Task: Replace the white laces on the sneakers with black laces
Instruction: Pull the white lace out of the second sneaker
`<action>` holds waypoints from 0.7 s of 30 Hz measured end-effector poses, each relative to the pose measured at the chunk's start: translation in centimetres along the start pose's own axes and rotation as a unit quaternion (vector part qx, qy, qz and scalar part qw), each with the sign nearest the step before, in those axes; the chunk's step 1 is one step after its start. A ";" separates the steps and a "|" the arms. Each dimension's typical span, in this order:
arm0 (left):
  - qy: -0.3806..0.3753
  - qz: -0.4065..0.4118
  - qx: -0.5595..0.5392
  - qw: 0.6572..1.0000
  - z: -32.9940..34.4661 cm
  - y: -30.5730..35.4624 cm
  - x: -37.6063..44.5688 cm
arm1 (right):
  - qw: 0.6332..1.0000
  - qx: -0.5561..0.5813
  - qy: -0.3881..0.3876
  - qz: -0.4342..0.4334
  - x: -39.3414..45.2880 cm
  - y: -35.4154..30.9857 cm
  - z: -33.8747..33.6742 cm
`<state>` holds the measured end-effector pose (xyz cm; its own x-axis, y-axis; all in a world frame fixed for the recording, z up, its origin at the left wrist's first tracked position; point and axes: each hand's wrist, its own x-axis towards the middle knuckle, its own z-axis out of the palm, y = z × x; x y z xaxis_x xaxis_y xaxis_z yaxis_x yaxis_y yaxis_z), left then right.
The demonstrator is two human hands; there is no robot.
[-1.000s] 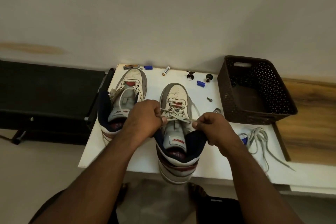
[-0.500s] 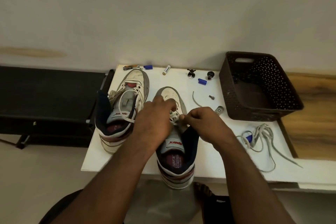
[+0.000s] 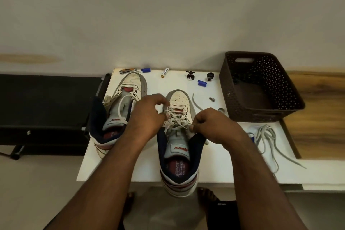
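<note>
**White lace being worked loose on the nearer sneaker**

Since a second ago, when a strand was held stretched between both hands across the tongue, the hands have been moved forward to the lower eyelets. The crossings on the right-hand sneaker [image 3: 179,136] now lie slack and looped, which is judged to mean that the white lace [image 3: 175,117] is being drawn out row by row; removal is under way, not finished.

The lace is pinched by the left hand [image 3: 147,115] near the toe end, fingers curled round a strand. A strand at the shoe's right edge is pinched by the right hand [image 3: 214,127], its grip closed on it.

The left-hand sneaker [image 3: 119,112] is only partly laced. A loose pale lace [image 3: 268,142] lies on the worktop [image 3: 214,164] to the right. No black laces can be made out for certain; something dark lies in the brown basket [image 3: 261,87].

"parx" and "CUSHION" can be read on the insole; the red tongue label is too small to be read. A battery [image 3: 164,72] bears unreadable print.
</note>
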<state>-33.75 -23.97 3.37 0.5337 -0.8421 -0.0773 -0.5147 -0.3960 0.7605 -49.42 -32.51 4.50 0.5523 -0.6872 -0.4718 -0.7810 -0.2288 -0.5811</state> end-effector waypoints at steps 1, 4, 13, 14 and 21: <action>-0.044 0.016 -0.009 0.999 0.0 0.1 -0.1 | 1.000 -0.005 0.002 -0.003 0.1 -0.1 0.1; -0.124 0.044 0.051 0.990 0.4 0.5 -0.3 | 1.000 -0.023 0.011 -0.009 0.4 -0.1 0.4; 0.183 0.050 0.001 0.982 -0.4 0.2 0.3 | 1.000 0.016 0.012 -0.008 0.5 0.0 0.3; 0.223 0.044 -0.016 0.974 -0.5 0.2 0.2 | 1.000 0.017 0.019 -0.009 0.6 -0.1 0.4; -0.032 0.076 0.093 0.992 0.8 1.3 -0.4 | 0.998 0.029 0.047 -0.016 1.1 -0.3 1.3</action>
<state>-35.21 -24.44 3.86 0.3999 -0.9164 -0.0174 -0.7041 -0.3193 0.6342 -48.22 -32.31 3.29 0.5445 -0.7422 -0.3907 -0.7446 -0.2132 -0.6326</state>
